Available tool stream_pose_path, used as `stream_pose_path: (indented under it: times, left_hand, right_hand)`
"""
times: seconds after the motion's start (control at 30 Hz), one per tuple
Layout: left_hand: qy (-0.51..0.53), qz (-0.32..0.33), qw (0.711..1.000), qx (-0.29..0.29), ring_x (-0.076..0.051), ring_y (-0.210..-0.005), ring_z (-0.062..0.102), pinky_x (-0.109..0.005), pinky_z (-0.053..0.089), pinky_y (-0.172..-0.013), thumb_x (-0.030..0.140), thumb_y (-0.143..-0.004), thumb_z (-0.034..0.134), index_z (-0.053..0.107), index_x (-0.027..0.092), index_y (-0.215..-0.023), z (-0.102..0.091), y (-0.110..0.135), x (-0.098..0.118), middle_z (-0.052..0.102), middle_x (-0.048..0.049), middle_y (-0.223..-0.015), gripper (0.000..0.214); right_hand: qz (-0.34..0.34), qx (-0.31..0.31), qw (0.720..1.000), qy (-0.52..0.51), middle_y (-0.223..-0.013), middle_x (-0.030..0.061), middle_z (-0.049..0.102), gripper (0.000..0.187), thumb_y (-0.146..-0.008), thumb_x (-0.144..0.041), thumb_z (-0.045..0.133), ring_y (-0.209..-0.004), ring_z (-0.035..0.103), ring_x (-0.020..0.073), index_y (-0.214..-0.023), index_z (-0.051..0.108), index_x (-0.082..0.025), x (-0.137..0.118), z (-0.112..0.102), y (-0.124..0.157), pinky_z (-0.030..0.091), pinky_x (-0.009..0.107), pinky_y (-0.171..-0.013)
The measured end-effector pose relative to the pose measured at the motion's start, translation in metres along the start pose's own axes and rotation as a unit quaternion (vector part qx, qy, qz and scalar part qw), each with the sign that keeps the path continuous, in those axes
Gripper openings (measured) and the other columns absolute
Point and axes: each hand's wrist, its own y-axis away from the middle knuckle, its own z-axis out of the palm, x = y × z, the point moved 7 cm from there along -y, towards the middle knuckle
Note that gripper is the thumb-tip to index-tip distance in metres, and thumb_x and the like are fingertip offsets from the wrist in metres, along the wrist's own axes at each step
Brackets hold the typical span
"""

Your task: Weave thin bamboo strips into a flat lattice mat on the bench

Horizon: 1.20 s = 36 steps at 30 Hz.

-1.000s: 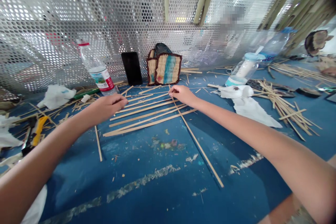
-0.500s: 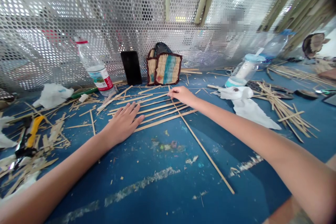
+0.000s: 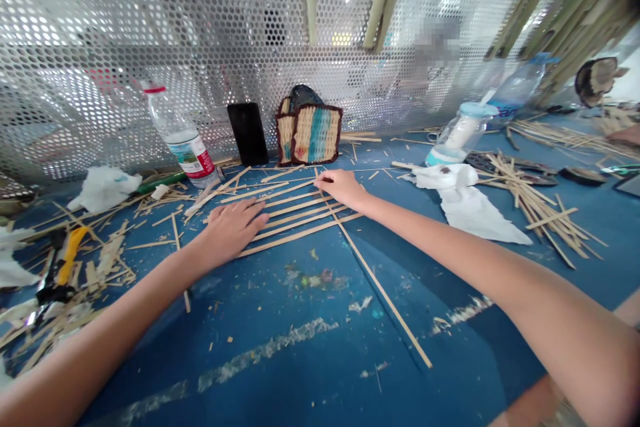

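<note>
Several thin bamboo strips [image 3: 295, 235] lie side by side on the blue table, running left to right. My left hand [image 3: 234, 225] rests flat on their left ends, fingers stretched out. A single long bamboo strip [image 3: 385, 295] crosses them at an angle, its near end reaching toward the front of the table. Close to that strip's far end, my right hand [image 3: 343, 188] is closed in a pinch on it. How the crossing strip passes over or under each of the others is partly hidden by the right hand.
Behind stand a red-capped bottle [image 3: 187, 153], a black phone [image 3: 248, 133] and a woven pouch [image 3: 315, 135] against a perforated metal screen. Bamboo scraps and a yellow cutter [image 3: 70, 257] lie left. Right are a blue-lidded cup [image 3: 457, 133], tissue [image 3: 475, 210] and a strip pile [image 3: 537, 207].
The crossing strip and my right hand have shifted slightly left in view. My left hand has slid a little left along the strips, still flat.
</note>
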Motion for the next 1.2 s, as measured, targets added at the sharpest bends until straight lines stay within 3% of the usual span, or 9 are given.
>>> stream_pose_path:
  times: [0.1, 0.2, 0.37, 0.67, 0.93, 1.2]
  left_hand:
    - [-0.014, -0.023, 0.999, 0.03, -0.029, -0.134, 0.05, -0.048, 0.03, -0.115, 0.043, -0.099, 0.03, 0.064, 0.022, -0.128, -0.015, -0.017, -0.014, 0.062, -0.01, -0.138, 0.049]
    - [-0.034, -0.03, 0.998, 0.042, -0.035, -0.124, 0.056, -0.053, 0.037, -0.107, 0.041, -0.094, 0.04, 0.068, 0.018, -0.114, -0.02, -0.035, -0.022, 0.067, -0.0149, -0.126, 0.042]
    - [-0.04, -0.001, 0.998, 0.045, -0.029, -0.104, 0.064, -0.04, 0.048, -0.094, 0.038, -0.089, 0.046, 0.067, 0.017, -0.097, -0.017, -0.05, -0.024, 0.07, -0.0127, -0.104, 0.031]
    - [-0.066, 0.039, 0.995, 0.059, -0.029, -0.102, 0.065, -0.04, 0.049, -0.093, 0.033, -0.092, 0.04, 0.065, 0.017, -0.093, -0.019, -0.047, -0.017, 0.068, -0.0134, -0.099, 0.03]
    - [-0.104, 0.064, 0.966, 0.227, -0.028, -0.094, 0.061, -0.04, 0.048, -0.089, 0.027, -0.095, 0.039, 0.061, 0.017, -0.092, -0.03, -0.028, -0.008, 0.063, -0.0117, -0.093, 0.024]
    - [-0.194, 0.155, 0.953, 0.176, -0.029, -0.093, 0.06, -0.042, 0.049, -0.087, 0.032, -0.101, 0.032, 0.063, 0.018, -0.089, -0.026, -0.024, 0.015, 0.062, -0.0135, -0.092, 0.037]
  right_hand:
    - [-0.01, 0.007, 1.0, 0.0, -0.09, 0.0029, 0.075, 0.016, -0.093, -0.025, 0.061, -0.088, 0.065, 0.0195, -0.084, 0.073, -0.02, -0.001, 0.001, 0.0, 0.037, 0.035, -0.09]
    - [-0.017, 0.011, 1.0, 0.004, -0.09, 0.0024, 0.075, 0.016, -0.093, -0.023, 0.061, -0.09, 0.066, 0.0199, -0.084, 0.073, -0.02, -0.002, 0.0, 0.0, 0.037, 0.036, -0.092]
    - [-0.016, 0.017, 1.0, 0.009, -0.089, 0.003, 0.075, 0.016, -0.093, -0.023, 0.061, -0.091, 0.067, 0.0206, -0.084, 0.074, -0.019, -0.003, -0.002, 0.001, 0.038, 0.035, -0.09]
    - [-0.009, 0.036, 0.999, -0.005, -0.088, 0.0034, 0.073, 0.013, -0.093, -0.025, 0.061, -0.088, 0.065, 0.0198, -0.088, 0.071, -0.018, 0.002, -0.003, 0.0, 0.039, 0.036, -0.089]
    - [0.011, 0.042, 0.999, -0.025, -0.089, 0.0032, 0.072, 0.007, -0.09, -0.025, 0.065, -0.087, 0.064, 0.0202, -0.088, 0.067, -0.019, 0.007, -0.003, -0.003, 0.041, 0.035, -0.086]
    - [0.021, 0.035, 0.997, -0.058, -0.094, 0.0041, 0.071, 0.014, -0.087, -0.024, 0.063, -0.089, 0.064, 0.021, -0.099, 0.065, -0.018, 0.016, 0.0, -0.007, 0.043, 0.034, -0.082]
